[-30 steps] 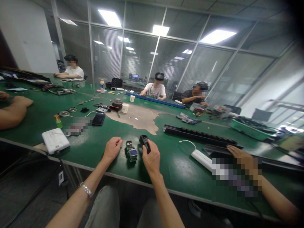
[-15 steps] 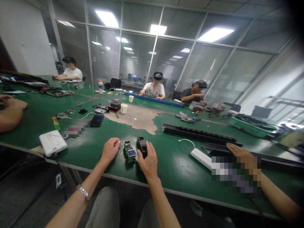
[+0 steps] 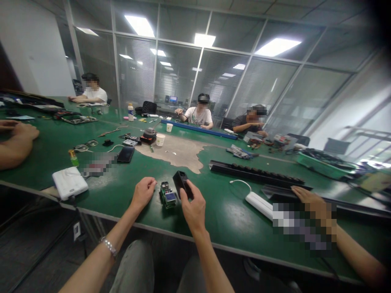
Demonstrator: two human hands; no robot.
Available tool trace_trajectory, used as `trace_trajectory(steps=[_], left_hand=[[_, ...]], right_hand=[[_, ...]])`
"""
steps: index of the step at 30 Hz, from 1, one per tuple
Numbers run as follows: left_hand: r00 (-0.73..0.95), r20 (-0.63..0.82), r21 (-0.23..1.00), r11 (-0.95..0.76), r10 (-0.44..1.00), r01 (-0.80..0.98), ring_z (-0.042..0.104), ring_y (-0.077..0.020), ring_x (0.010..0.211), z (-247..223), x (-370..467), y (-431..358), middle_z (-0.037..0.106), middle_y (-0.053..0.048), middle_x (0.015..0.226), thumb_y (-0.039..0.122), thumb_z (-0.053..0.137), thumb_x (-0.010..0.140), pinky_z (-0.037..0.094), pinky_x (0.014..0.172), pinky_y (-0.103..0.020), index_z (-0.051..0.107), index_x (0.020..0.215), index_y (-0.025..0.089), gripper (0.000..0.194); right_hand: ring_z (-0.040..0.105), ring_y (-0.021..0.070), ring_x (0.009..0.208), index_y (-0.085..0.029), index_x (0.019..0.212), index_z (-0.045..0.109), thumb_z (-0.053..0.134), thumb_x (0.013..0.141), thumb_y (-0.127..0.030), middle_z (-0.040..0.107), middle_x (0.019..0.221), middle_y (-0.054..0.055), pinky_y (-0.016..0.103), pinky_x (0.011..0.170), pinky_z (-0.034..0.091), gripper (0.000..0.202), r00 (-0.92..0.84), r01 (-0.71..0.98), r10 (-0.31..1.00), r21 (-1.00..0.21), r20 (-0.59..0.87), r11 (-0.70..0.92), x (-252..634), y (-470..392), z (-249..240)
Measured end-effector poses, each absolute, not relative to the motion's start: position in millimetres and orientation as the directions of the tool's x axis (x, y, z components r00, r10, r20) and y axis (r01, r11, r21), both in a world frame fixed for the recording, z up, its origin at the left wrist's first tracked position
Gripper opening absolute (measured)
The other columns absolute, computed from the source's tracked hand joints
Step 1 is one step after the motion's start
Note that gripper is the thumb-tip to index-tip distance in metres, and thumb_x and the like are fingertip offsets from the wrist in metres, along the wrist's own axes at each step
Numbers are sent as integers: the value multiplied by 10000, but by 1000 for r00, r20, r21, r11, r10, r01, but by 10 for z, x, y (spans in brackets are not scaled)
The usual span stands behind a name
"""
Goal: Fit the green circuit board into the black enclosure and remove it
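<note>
Casing (image 3: 179,180), black and tilted, pinched between thumb and fingers of the right hand (image 3: 196,206). Just beside, on the green table (image 3: 226,221), the circuit-board stack (image 3: 168,197), outside the casing. Left hand (image 3: 143,192) curled near the stack, contents impossible to tell. Amount of work done or left, likewise unclear.

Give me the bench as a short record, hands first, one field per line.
Left hand: fingers curled at the tabletop, no object visible in it
Right hand: gripping a black housing
Between the hands: green circuit board assembly with a small screen, on the table
Beyond the left hand: dark phone
Far left of the left hand: white box
Right of the right hand: white bar with a cable
Mid-table: paper cup by a tan patch
Co-worker's hand: at the right, partly pixelated
</note>
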State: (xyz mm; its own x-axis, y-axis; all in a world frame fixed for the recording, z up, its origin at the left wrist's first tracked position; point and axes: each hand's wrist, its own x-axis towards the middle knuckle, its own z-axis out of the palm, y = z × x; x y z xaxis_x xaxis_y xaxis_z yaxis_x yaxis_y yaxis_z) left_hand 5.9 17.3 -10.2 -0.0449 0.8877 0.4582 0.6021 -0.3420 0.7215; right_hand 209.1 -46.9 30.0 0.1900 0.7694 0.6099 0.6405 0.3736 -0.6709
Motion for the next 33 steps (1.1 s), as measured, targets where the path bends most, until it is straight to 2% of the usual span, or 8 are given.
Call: trace_trajectory(steps=[5,12,18,25,28,33], left_hand=[[-54,470,725,-351,881,592,613,-176,909,-80,50,159,675,-55,973,328,470,869,464,846,-300,663,837,196,236],[-55,465,732,-349,883,584,615,-168,891,-61,34,149,673,-59,965,306,466,870,470,829,-291,655,850,191,222],[-49,466,736,-356,884,576,616,-174,901,-55,28,150,672,-66,970,308,450,876,474,841,-300,660,878,190,241],[-47,473,728,-360,880,583,612,-176,919,-61,32,150,672,-67,983,306,447,878,471,864,-305,669,863,192,250],[-46,470,727,-357,881,586,610,-175,917,-69,35,157,672,-63,987,306,455,875,472,862,-303,672,854,194,245],[-49,468,727,-353,883,590,611,-176,924,-76,42,171,676,-59,991,301,460,870,470,869,-306,673,842,197,239]], right_hand=[[572,238,1127,-171,1218,598,548,868,-274,622,1212,118,409,1000,432,368,68,631,772,-627,631,457,1825,-586,488],[577,261,1106,-150,1205,602,557,846,-260,626,1179,145,430,975,449,378,-1,705,805,-571,593,421,1635,-565,371],[546,268,1159,-169,1253,573,538,851,-249,594,1241,142,445,1003,435,412,-30,728,798,-534,602,431,1614,-575,281],[555,272,1152,-168,1292,542,550,839,-244,599,1237,135,442,999,446,459,-58,738,821,-529,568,419,1658,-628,178],[531,282,1194,-170,1347,488,565,834,-255,560,1296,141,446,1005,446,526,-81,744,840,-528,537,409,1706,-689,99],[417,287,1311,-147,1434,359,583,843,-309,445,1419,151,462,1069,382,652,-51,739,813,-526,579,421,1750,-691,67]])
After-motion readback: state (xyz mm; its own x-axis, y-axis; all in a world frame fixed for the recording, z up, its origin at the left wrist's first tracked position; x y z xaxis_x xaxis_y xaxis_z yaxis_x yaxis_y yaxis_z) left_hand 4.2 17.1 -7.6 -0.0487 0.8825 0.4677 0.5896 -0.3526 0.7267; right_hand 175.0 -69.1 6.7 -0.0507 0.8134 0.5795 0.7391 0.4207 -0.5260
